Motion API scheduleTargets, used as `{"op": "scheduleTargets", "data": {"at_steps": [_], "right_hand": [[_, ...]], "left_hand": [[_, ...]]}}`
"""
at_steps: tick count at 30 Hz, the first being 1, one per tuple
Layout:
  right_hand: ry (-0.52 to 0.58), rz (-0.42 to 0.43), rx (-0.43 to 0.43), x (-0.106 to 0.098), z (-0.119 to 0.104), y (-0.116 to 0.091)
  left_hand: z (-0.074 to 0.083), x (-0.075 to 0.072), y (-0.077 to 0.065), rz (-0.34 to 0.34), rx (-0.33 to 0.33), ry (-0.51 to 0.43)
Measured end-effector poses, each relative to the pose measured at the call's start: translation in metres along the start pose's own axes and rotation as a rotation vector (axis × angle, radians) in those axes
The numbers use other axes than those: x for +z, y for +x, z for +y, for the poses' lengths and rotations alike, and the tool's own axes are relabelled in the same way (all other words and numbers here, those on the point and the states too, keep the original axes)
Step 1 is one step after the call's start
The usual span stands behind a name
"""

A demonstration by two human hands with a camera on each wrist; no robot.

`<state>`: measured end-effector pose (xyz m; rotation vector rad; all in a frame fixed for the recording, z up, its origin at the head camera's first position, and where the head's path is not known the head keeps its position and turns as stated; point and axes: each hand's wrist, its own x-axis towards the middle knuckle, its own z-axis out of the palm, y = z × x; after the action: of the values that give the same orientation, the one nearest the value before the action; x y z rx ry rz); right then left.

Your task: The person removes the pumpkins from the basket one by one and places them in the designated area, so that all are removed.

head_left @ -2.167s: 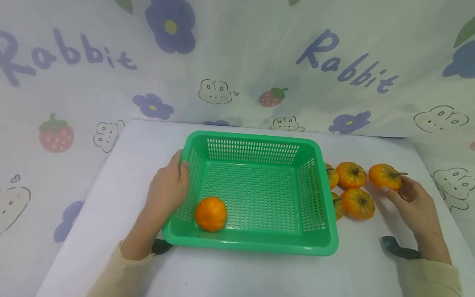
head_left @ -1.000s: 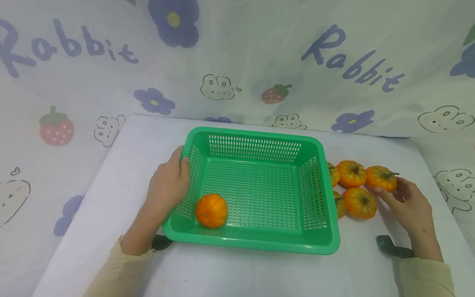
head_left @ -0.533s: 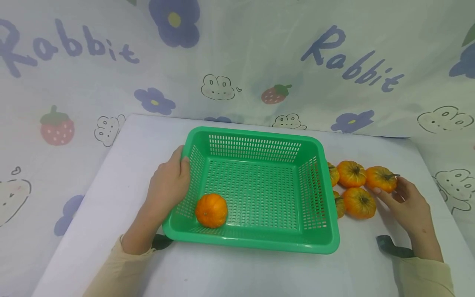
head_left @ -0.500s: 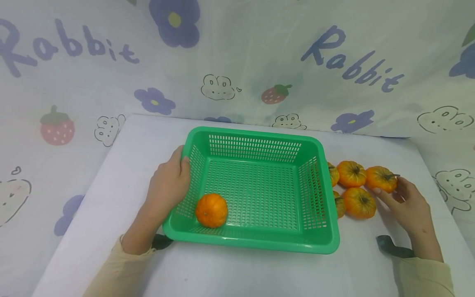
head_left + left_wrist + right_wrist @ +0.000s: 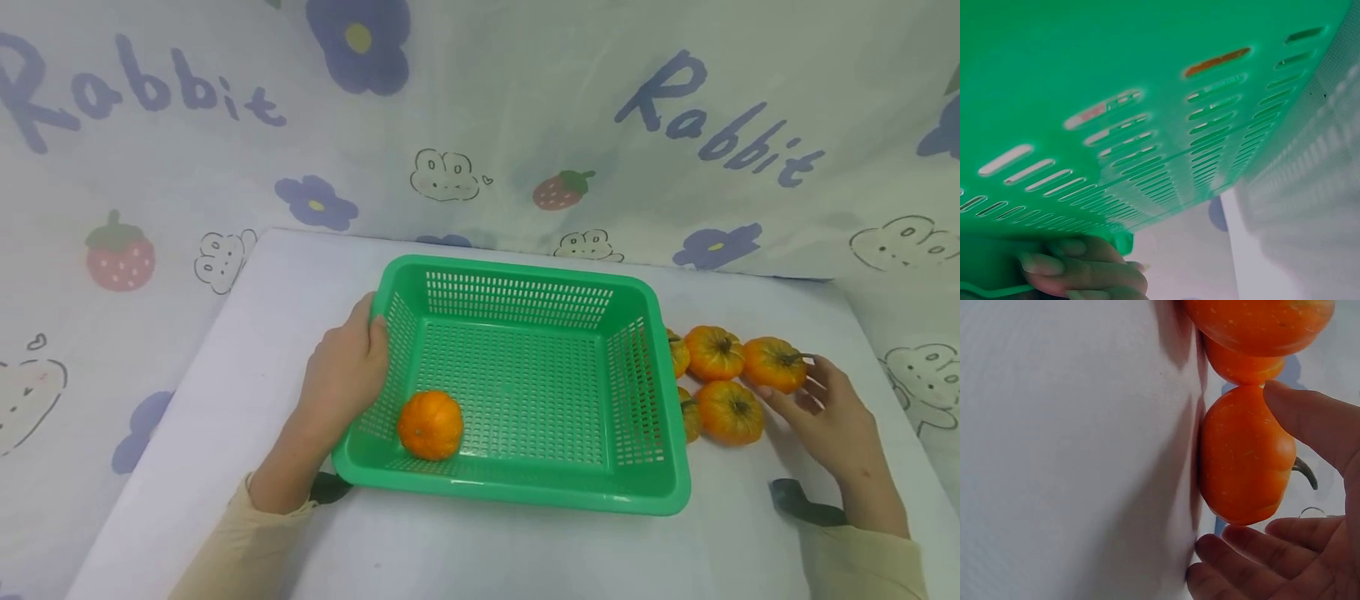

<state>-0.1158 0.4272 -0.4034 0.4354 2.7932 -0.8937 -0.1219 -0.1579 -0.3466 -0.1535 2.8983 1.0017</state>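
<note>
My left hand (image 5: 347, 367) grips the left rim of a green plastic basket (image 5: 517, 493), thumb over the edge; in the left wrist view its fingers (image 5: 1088, 275) curl beneath the rim. One small orange pumpkin (image 5: 431, 425) lies inside at the near-left corner. At the right, my right hand (image 5: 840, 421) holds another small pumpkin (image 5: 774, 364) with a dark stem, which stands on the table. In the right wrist view the thumb (image 5: 1310, 419) lies against one side of this pumpkin and the fingers (image 5: 1260, 556) are close against the opposite side.
Several more pumpkins, among them a front one (image 5: 730, 413) and a rear one (image 5: 714, 353), sit in two rows right of the basket. Those nearest it are partly hidden by its wall. White cloth covers the table (image 5: 480, 554); a printed curtain (image 5: 495, 100) hangs behind.
Since the earliest frame, my right hand has brought its pumpkin left and down, against the others. The left hand and basket stay nearly still; the view shifts slightly.
</note>
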Motion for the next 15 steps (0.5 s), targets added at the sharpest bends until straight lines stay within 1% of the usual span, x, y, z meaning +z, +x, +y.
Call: {"op": "scheduleTargets", "data": {"at_steps": [4, 7, 9, 11, 15], "right_hand": [[-0.038, 0.010, -0.033, -0.003, -0.006, -0.003], [-0.094, 0.061, -0.077, -0.006, -0.014, -0.009], [-0.129, 0.104, -0.117, -0.008, -0.022, -0.016], [-0.150, 0.132, -0.133, -0.008, -0.031, -0.023], [-0.179, 0.151, -0.161, -0.008, -0.051, -0.036]], "left_hand": [[-0.001, -0.001, 0.000, -0.004, -0.008, -0.007], [-0.001, -0.001, -0.001, 0.001, -0.003, -0.003], [-0.001, 0.000, 0.000, 0.007, 0.004, 0.000], [0.000, 0.000, 0.000, 0.011, 0.007, 0.002], [0.001, 0.001, 0.001, 0.006, 0.005, -0.001]]}}
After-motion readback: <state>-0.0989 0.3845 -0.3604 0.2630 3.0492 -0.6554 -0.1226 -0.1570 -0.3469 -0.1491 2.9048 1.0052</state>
